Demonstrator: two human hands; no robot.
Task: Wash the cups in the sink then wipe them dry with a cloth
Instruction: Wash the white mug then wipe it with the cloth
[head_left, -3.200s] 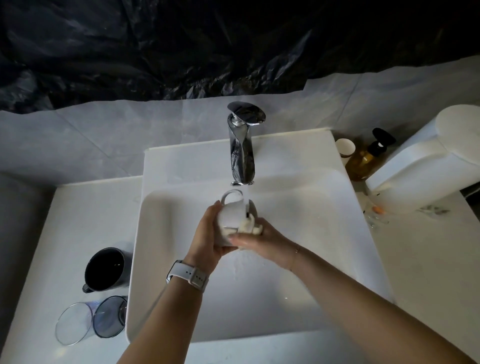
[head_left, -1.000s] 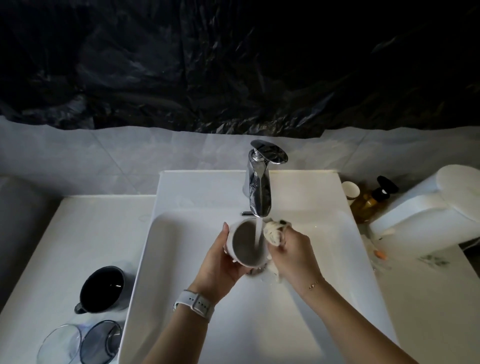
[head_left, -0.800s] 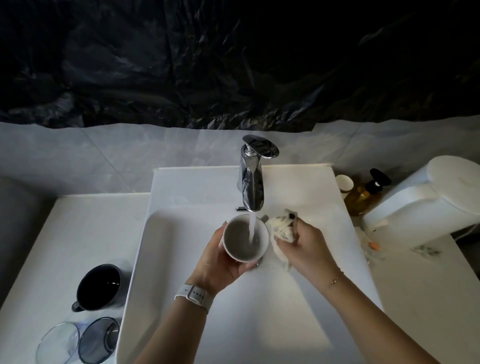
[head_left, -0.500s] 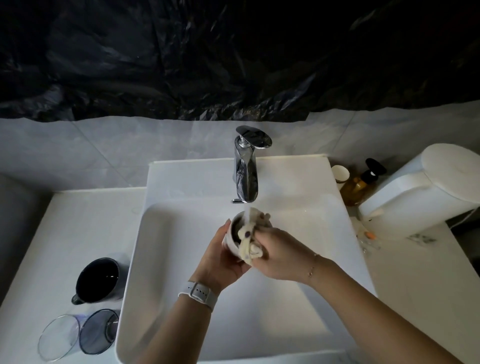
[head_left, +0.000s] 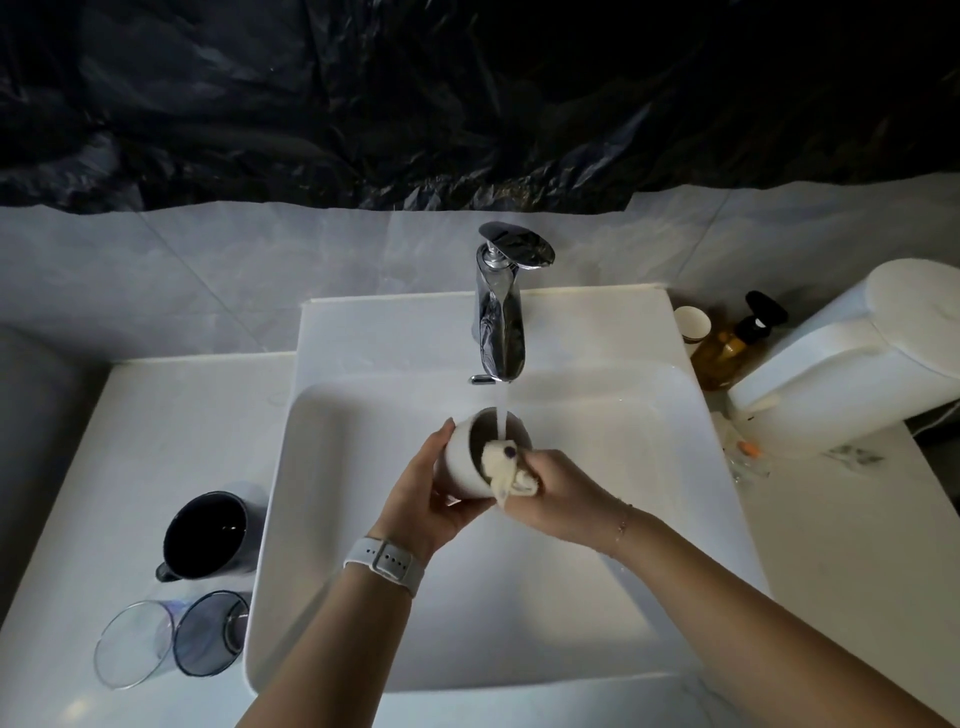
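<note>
A white cup (head_left: 464, 457) is held over the basin of the white sink (head_left: 332, 519), directly under the chrome faucet (head_left: 500, 312), and a thin stream of water (head_left: 502, 421) is seen falling into its open mouth. The cup is tilted, with its opening turned up and away from the camera. It is grasped by the left hand (head_left: 426, 499), whose fingers are curled around the cup's left side and underside; a pale watch (head_left: 382, 558) is worn on that wrist. A cream cloth (head_left: 501, 465) is pinched in the grip of the right hand (head_left: 556, 491) and is pressed over the cup's near rim, with part of it pushed inside the cup. A thin bracelet (head_left: 623, 525) is worn on the right wrist.

On the white table (head_left: 156, 441) to the left of the sink, a dark mug (head_left: 210, 535) is set upright, and just in front of it a clear tumbler (head_left: 171, 642) is laid on its side, close to the sink's outer wall. To the right of the sink, a small paper cup (head_left: 692, 323), an amber pump bottle (head_left: 732, 345) and a large white container (head_left: 852, 358) are grouped near the wall. Black plastic sheeting (head_left: 467, 93) is hung above the grey wall tiles.
</note>
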